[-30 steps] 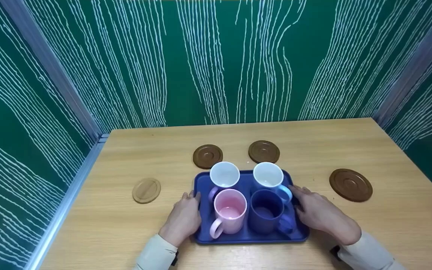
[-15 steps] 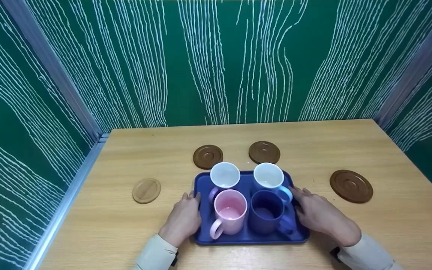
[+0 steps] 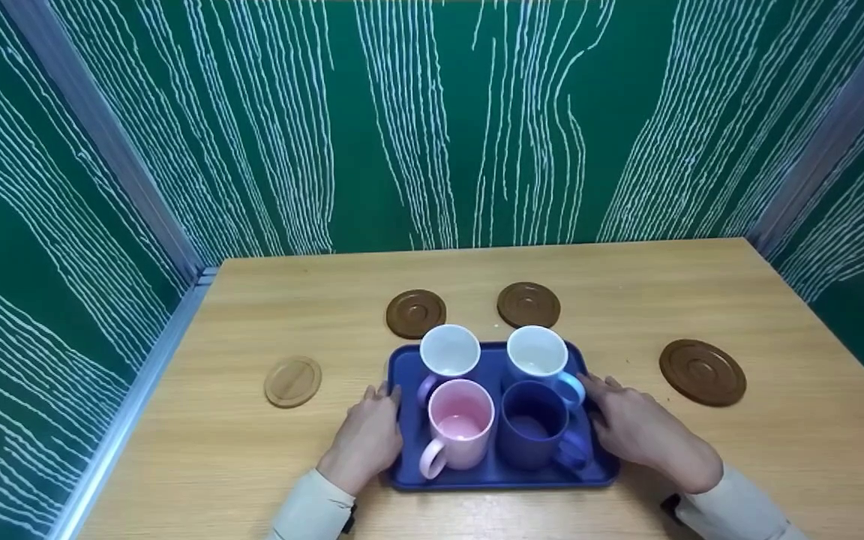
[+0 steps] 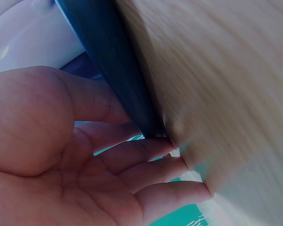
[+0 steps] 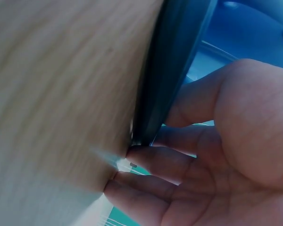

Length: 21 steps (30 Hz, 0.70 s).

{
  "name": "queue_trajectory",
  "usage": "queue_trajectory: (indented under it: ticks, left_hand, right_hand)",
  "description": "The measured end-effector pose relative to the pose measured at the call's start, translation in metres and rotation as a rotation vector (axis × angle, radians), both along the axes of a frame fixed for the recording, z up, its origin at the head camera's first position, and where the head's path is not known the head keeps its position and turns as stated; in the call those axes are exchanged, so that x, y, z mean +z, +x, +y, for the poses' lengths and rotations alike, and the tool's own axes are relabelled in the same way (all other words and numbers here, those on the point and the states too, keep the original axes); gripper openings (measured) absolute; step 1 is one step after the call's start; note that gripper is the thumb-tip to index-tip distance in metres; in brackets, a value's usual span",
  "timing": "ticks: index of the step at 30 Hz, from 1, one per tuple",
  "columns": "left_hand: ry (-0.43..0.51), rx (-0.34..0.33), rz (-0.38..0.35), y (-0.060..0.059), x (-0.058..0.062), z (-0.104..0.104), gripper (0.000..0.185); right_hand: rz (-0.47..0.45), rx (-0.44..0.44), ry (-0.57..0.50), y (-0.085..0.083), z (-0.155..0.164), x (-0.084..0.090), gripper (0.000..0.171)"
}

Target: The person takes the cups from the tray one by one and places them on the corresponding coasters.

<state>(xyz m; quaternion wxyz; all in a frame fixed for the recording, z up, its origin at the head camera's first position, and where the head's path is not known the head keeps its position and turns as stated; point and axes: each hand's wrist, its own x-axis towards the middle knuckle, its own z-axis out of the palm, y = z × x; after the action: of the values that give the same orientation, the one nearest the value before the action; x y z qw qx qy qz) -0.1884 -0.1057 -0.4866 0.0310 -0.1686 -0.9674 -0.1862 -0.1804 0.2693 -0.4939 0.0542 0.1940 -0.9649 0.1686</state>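
Note:
A blue tray point(image 3: 505, 481) lies on the wooden table and carries four mugs. At the back stand two white mugs, one with a lilac handle point(image 3: 449, 350) and one with a light-blue handle point(image 3: 538, 352). In front stand a pink mug point(image 3: 460, 418) and a dark blue mug point(image 3: 530, 422). My left hand point(image 3: 367, 436) holds the tray's left rim point(image 4: 118, 70), thumb over the rim and fingers point(image 4: 151, 169) at its underside on the table. My right hand point(image 3: 640, 433) holds the right rim point(image 5: 172, 61) the same way.
Two dark brown coasters point(image 3: 415, 313) point(image 3: 528, 304) lie just behind the tray. A larger dark brown one point(image 3: 702, 371) lies to the right and a light wooden one point(image 3: 293, 381) to the left. Green patterned walls enclose the table on three sides.

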Motion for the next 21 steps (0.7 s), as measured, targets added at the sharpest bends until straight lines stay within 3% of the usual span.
queue_trajectory:
  ticks: [21]
  left_hand:
    - [0.005,0.018,-0.046,-0.0015,0.0006,-0.0002,0.046]
  right_hand:
    - [-0.045,-0.025,0.011,-0.0014,0.0011,-0.0013,0.056]
